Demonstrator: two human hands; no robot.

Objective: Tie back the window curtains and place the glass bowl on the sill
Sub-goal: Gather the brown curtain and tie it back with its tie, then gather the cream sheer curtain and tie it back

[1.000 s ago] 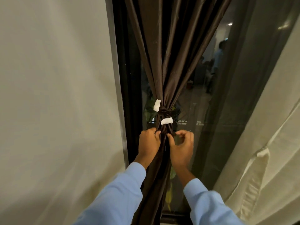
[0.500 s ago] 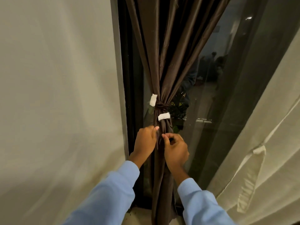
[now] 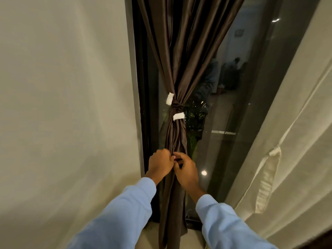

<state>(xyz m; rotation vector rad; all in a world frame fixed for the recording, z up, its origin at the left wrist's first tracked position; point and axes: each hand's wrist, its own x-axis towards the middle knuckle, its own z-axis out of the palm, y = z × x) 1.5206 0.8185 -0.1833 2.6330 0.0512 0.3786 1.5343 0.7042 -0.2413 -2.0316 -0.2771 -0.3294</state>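
The left hand [image 3: 159,164] and right hand [image 3: 186,174] are both pinching the bunched dark-brown satin curtain [image 3: 177,139], risking tugging its knotted tie [image 3: 177,106] loose.

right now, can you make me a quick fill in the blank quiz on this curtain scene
1. The brown curtain is bunched by a tie with ____ white tabs at its ends.
2. The left hand and right hand both grip the brown curtain ____ the tie.
3. The person's sleeves are light ____.

Missing words: two; below; blue
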